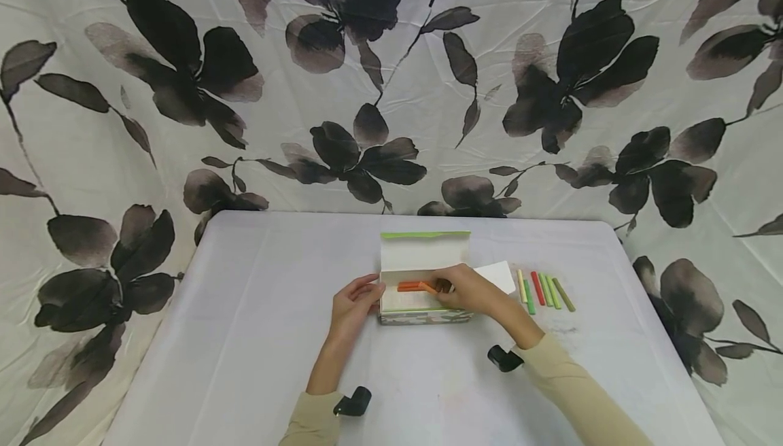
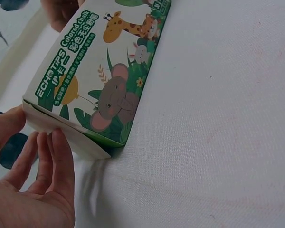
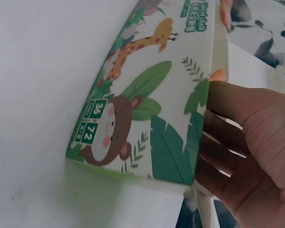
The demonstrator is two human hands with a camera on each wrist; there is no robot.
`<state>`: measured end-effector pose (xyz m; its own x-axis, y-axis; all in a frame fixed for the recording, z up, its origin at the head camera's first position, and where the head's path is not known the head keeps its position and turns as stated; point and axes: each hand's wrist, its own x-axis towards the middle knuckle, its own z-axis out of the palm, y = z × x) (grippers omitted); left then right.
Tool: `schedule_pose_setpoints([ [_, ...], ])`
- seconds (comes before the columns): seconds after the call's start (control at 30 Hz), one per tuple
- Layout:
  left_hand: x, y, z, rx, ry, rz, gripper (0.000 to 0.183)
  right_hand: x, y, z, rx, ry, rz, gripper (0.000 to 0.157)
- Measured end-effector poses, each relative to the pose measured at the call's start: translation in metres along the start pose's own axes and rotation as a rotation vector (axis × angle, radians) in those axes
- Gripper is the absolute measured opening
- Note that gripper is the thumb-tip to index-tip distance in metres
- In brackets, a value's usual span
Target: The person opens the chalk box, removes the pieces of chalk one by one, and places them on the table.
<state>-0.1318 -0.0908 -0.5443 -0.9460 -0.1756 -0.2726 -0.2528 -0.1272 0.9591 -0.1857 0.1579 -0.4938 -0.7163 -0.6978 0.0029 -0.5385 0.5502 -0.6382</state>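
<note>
A chalk box (image 1: 425, 318) printed with cartoon animals lies on the table, its lid (image 1: 425, 250) raised at the back. Several orange chalk sticks (image 1: 408, 287) lie inside. My right hand (image 1: 467, 288) reaches in over the right end and pinches an orange chalk stick (image 1: 427, 287); its orange tip (image 3: 218, 75) peeks out beside the thumb in the right wrist view. At the other end, my left hand (image 1: 355, 302) rests its fingertips against the box's end panel. The left wrist view shows the thumb at the corner and the left fingers (image 2: 61, 156) extended below it.
Right of the box, a row of loose chalk holds a pale yellow stick (image 1: 522, 285), a red stick (image 1: 537, 288) and several green ones (image 1: 563, 294). A white flap (image 1: 498, 276) juts out behind the right hand. A floral cloth (image 1: 342, 92) hangs behind the white table (image 1: 257, 364).
</note>
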Motion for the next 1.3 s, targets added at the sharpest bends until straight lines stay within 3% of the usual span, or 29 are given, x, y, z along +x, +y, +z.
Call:
schedule_pose_setpoints([
  [0.23,0.001,0.0,0.0,-0.037,-0.013,-0.003,0.043,-0.015,0.006,-0.012,0.15,0.059,0.016,0.013],
  [0.67,0.003,-0.004,-0.001,0.0,0.011,-0.007,0.038,-0.048,0.012,-0.035,0.296,0.212,0.158,0.024],
  [0.97,0.004,-0.004,-0.001,-0.007,0.008,-0.021,0.037,-0.074,0.018,-0.055,0.312,0.286,0.197,0.024],
  [1.3,0.003,-0.001,0.0,-0.01,0.006,-0.015,0.039,-0.109,0.034,-0.075,0.284,0.349,0.337,0.033],
])
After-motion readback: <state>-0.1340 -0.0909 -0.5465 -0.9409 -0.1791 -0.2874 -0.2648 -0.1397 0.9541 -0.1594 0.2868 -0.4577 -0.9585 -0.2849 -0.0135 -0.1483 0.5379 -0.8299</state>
